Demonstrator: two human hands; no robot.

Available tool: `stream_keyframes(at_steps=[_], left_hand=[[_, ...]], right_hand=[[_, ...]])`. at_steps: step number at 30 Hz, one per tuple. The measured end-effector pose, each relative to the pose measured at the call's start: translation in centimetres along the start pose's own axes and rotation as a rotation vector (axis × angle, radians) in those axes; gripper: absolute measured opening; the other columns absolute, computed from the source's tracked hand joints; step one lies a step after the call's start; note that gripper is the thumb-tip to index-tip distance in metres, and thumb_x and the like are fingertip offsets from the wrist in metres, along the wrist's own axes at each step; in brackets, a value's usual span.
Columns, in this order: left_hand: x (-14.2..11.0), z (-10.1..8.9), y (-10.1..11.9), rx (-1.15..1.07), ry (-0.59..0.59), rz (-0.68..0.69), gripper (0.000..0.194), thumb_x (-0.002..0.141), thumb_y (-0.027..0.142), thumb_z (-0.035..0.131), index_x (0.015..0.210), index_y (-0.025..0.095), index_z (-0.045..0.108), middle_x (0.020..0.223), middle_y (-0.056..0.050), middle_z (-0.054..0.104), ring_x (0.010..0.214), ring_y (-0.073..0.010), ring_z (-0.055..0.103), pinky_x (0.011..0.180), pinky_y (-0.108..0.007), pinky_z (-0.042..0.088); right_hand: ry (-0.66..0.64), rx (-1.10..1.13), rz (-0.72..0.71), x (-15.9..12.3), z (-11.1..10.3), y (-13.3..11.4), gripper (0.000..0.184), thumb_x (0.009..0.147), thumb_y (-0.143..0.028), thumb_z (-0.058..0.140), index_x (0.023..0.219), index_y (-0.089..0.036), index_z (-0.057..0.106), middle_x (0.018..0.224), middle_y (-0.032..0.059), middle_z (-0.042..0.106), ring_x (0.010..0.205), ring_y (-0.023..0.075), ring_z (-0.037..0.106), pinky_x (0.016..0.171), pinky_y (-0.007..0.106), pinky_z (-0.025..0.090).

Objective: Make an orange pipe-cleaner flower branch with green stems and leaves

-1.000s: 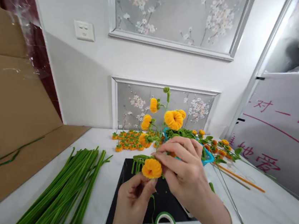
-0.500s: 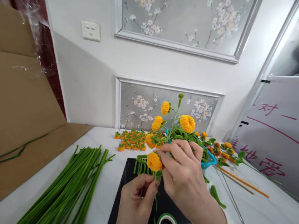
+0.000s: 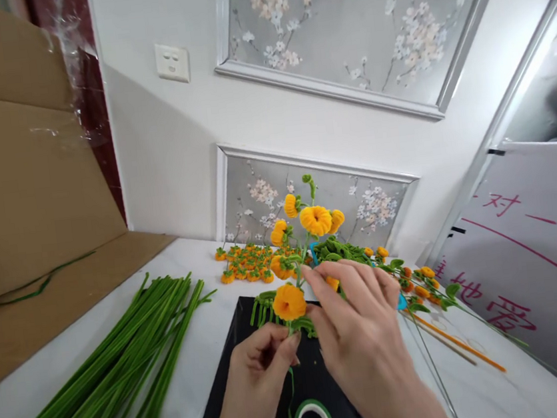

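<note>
A tall spray of fuzzy yellow-orange pipe-cleaner flowers (image 3: 315, 221) stands upright between my hands, with a green bud (image 3: 307, 179) on top. My left hand (image 3: 258, 379) pinches the stem low down, just beneath the lowest flower (image 3: 289, 302). Curled fingers of my right hand (image 3: 361, 320) meet the stem just above that flower; the exact grip is partly hidden. Another orange flower (image 3: 333, 283) shows behind them. A thin green strip hangs below my left fingers toward a roll of green tape (image 3: 310, 407) on the table.
Green pipe-cleaner stems (image 3: 125, 361) lie bundled at left, near cardboard (image 3: 30, 197). Under my hands is a black mat (image 3: 239, 348) with small green pieces (image 3: 264, 308). Small orange flowers (image 3: 244, 263) lie behind; a blue basket (image 3: 402, 302) of green pieces and an orange stick (image 3: 476, 351) are right.
The spray has turned and its top has shifted left; the lowest flower now faces me more. My right hand has moved slightly right from that flower. My left hand stays at the stem.
</note>
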State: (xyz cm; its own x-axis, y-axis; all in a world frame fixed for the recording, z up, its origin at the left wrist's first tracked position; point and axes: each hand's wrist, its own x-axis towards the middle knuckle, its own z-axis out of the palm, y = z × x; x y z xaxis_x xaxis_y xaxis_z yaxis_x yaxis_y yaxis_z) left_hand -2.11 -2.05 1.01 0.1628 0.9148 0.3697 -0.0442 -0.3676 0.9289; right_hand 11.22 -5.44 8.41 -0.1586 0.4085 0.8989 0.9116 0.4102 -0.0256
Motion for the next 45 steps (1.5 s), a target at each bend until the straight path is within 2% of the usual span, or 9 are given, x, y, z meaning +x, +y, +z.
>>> stream_keyframes(at_steps=[4, 8, 15, 18, 23, 26, 30, 33, 45], left_hand=[[0.1, 0.0, 0.6, 0.022, 0.034, -0.010, 0.027, 0.076, 0.034, 0.063, 0.057, 0.017, 0.056, 0.053, 0.002, 0.052, 0.054, -0.0126, 0.047, 0.052, -0.022, 0.038], [0.3, 0.0, 0.6, 0.041, 0.085, -0.025, 0.028, 0.075, 0.036, 0.064, 0.056, 0.018, 0.056, 0.052, 0.003, 0.052, 0.053, -0.0127, 0.047, 0.052, -0.022, 0.038], [0.2, 0.1, 0.4, 0.055, 0.055, -0.003, 0.025, 0.075, 0.036, 0.063, 0.059, 0.017, 0.057, 0.054, 0.002, 0.051, 0.055, -0.0133, 0.047, 0.052, -0.022, 0.039], [0.0, 0.2, 0.4, 0.058, 0.025, 0.003, 0.027, 0.077, 0.035, 0.062, 0.057, 0.017, 0.056, 0.054, 0.002, 0.049, 0.055, -0.0127, 0.044, 0.052, -0.022, 0.038], [-0.2, 0.1, -0.1, 0.069, -0.025, 0.031, 0.030, 0.079, 0.034, 0.059, 0.055, 0.017, 0.052, 0.054, 0.003, 0.044, 0.054, -0.0121, 0.038, 0.050, -0.022, 0.034], [-0.2, 0.1, -0.2, 0.070, -0.040, 0.029, 0.031, 0.080, 0.036, 0.058, 0.055, 0.018, 0.051, 0.054, 0.003, 0.042, 0.054, -0.0119, 0.037, 0.050, -0.022, 0.032], [-0.2, 0.2, 0.0, 0.068, -0.055, 0.010, 0.033, 0.081, 0.038, 0.057, 0.055, 0.018, 0.050, 0.054, 0.003, 0.041, 0.055, -0.0122, 0.036, 0.051, -0.023, 0.031], [-0.2, 0.2, 0.0, 0.054, -0.073, -0.001, 0.033, 0.081, 0.039, 0.056, 0.056, 0.018, 0.050, 0.055, 0.003, 0.042, 0.055, -0.0125, 0.036, 0.052, -0.023, 0.031], [-0.2, 0.2, 0.2, 0.031, -0.070, -0.023, 0.033, 0.081, 0.041, 0.057, 0.057, 0.018, 0.051, 0.055, 0.003, 0.044, 0.057, -0.0128, 0.039, 0.054, -0.023, 0.033]], right_hand=[[0.129, -0.005, 0.035, 0.0, -1.4, 1.4, 0.025, 0.084, -0.016, 0.055, 0.106, -0.024, 0.064, 0.099, 0.0074, 0.063, 0.094, 0.0239, 0.056, 0.085, 0.043, 0.035], [0.131, 0.009, 0.082, -0.3, -2.2, 3.1, 0.020, 0.085, -0.019, 0.055, 0.100, -0.025, 0.067, 0.099, 0.0065, 0.064, 0.092, 0.0230, 0.058, 0.082, 0.041, 0.038], [0.150, 0.217, 0.219, 1.3, -0.8, 4.4, 0.014, 0.084, -0.022, 0.057, 0.088, -0.022, 0.071, 0.083, 0.0035, 0.067, 0.078, 0.0185, 0.060, 0.074, 0.034, 0.042], [0.106, 0.378, 0.326, 2.7, 0.7, 4.6, 0.016, 0.083, -0.025, 0.058, 0.092, -0.019, 0.070, 0.066, -0.0012, 0.055, 0.061, 0.0132, 0.051, 0.059, 0.026, 0.041], [0.072, 0.554, 0.439, 3.8, 2.5, 4.3, 0.025, 0.080, -0.030, 0.060, 0.059, -0.015, 0.059, 0.051, -0.0070, 0.025, 0.048, 0.0073, 0.025, 0.043, 0.021, 0.023], [0.101, 0.487, 0.375, 3.6, 2.6, 4.2, 0.023, 0.079, -0.022, 0.057, 0.057, -0.015, 0.061, 0.051, -0.0065, 0.027, 0.048, 0.0073, 0.027, 0.045, 0.021, 0.023], [0.166, 0.232, 0.123, 3.2, 2.6, 4.8, 0.026, 0.081, -0.012, 0.050, 0.086, -0.022, 0.074, 0.053, -0.0047, 0.044, 0.050, 0.0088, 0.040, 0.053, 0.023, 0.029], [0.201, 0.086, -0.015, 3.2, 2.5, 5.4, 0.030, 0.086, -0.013, 0.048, 0.094, -0.025, 0.074, 0.052, -0.0039, 0.047, 0.049, 0.0087, 0.041, 0.055, 0.026, 0.028], [0.188, -0.059, -0.150, 3.5, 2.3, 5.9, 0.035, 0.085, -0.007, 0.049, 0.096, -0.029, 0.073, 0.050, -0.0046, 0.044, 0.050, 0.0089, 0.042, 0.057, 0.027, 0.026]])
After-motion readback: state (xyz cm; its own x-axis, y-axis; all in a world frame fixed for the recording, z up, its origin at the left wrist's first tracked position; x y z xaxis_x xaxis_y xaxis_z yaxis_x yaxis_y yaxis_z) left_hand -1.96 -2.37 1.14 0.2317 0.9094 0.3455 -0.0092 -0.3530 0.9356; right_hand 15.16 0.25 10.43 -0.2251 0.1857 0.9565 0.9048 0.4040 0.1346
